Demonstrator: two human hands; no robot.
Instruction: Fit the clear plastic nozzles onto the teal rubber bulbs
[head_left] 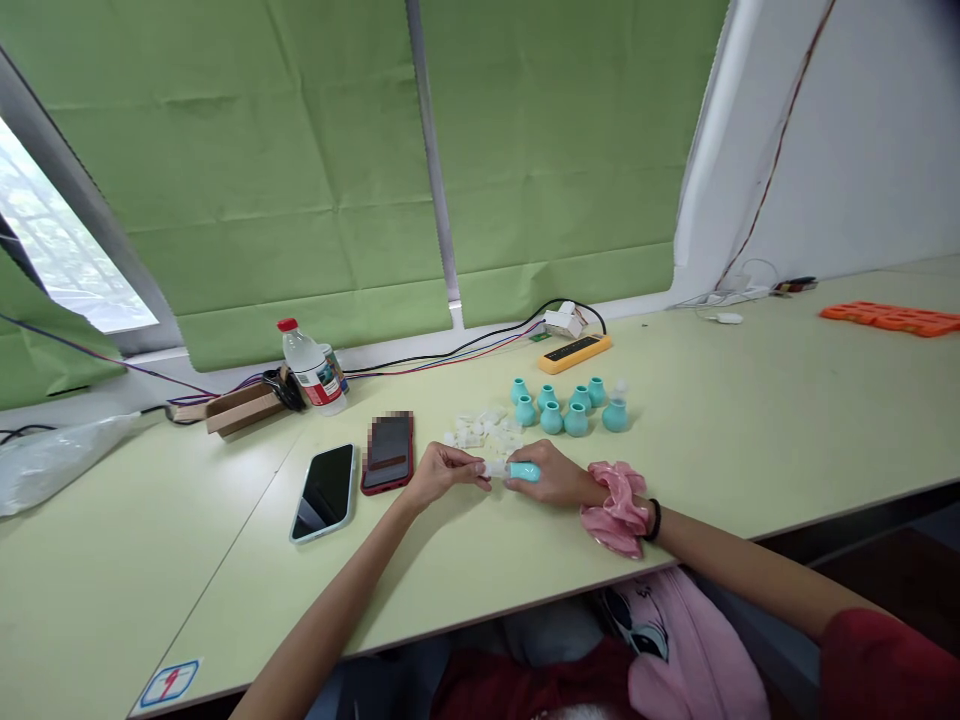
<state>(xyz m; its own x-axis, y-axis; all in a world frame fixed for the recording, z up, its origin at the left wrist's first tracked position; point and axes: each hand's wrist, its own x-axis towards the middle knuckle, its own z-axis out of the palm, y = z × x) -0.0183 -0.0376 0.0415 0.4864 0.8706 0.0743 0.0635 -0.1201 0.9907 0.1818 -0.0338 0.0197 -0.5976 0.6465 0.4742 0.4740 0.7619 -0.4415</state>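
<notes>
My left hand [441,475] pinches a small translucent white plastic piece [495,468] between thumb and fingertips. Wrapped in my right hand [556,474] is a small turquoise bulb-shaped pot [523,472], lying sideways with its neck end toward the white piece. The two parts meet or nearly meet; I cannot tell how far one sits in the other. Just behind my hands lies a loose pile of similar translucent pieces [491,425]. Several turquoise pots [551,418] stand upright behind my right hand. At their right, another turquoise pot [615,416] has a translucent piece [620,389] on top.
Left of my hands lie a phone in a red case [390,455] and a phone in a pale case [325,492]. Toward the window are a bottle [313,370], a cardboard box [251,408], cables and a yellow power strip [575,353]. An orange plastic object [889,317] lies far right.
</notes>
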